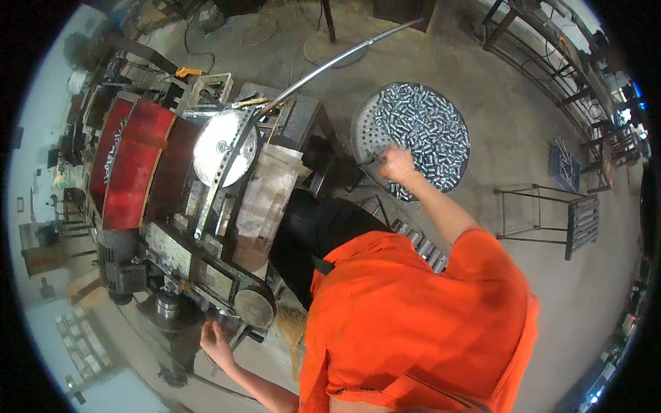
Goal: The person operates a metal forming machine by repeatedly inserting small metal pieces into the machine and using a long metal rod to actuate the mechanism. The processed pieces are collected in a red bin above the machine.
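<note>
Loads of tubes (428,138) heaped in a tray (363,131), probably for easy reach, right hand (397,164) at its lower-left edge, left hand (217,345) well apart, can't tell if either's gripping.

Head view: wide fisheye, facing down
The left camera of a head-worn pair looks down from above the wearer's orange shirt (420,310); the left hand (217,344) and right hand (398,165) appear at arm's reach, the floor (496,124) lies farther off, and the field curves into a dark rim.
</note>
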### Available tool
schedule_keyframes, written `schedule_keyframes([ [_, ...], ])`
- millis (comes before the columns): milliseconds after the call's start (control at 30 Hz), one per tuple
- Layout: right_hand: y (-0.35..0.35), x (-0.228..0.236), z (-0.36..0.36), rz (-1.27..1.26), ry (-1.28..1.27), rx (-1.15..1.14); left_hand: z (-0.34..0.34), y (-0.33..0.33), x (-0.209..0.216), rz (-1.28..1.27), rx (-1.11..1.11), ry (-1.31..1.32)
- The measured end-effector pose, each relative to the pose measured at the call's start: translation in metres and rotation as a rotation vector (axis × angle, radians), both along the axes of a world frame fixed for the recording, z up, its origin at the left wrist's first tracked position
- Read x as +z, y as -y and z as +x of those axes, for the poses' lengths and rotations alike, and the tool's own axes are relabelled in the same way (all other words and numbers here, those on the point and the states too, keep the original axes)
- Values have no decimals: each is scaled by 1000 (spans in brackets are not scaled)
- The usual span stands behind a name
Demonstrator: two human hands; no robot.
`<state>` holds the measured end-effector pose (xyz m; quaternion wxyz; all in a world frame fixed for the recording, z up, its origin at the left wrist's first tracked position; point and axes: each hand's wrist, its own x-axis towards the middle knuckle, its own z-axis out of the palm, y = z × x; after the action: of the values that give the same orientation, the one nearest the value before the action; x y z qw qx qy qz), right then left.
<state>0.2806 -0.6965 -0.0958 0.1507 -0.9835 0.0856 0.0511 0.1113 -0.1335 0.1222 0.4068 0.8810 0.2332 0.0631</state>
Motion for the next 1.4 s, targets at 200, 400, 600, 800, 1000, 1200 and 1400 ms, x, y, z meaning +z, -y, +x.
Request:
schedule_keyframes([
  [200, 15, -2, -8, -167, -382, 197, -7, -13, 2, -9, 6, -74],
  [400, 21, -2, -1, -176, -408, 305, -13, -23, -12, -93, -11, -106],
  [600, 24, -5, -2, -76, -342, 232, -12, -13, -13, -101, 39, -44],
  [800, 15, 2, 19, 309, -108, 292, -2, 23, 45, -59, -54, -31],
  [1000, -160, 177, 18, 1073, 219, 901, 51, 105, 72, -182, -58, -37],
  [1200, -266, 266, -17, 1198, 408, 1292, 63, 137, 43, -1060, -279, 183],
  [1400, -298, 267, -30, 1051, 384, 1422, 38, 116, 38, -769, -182, 288],
])
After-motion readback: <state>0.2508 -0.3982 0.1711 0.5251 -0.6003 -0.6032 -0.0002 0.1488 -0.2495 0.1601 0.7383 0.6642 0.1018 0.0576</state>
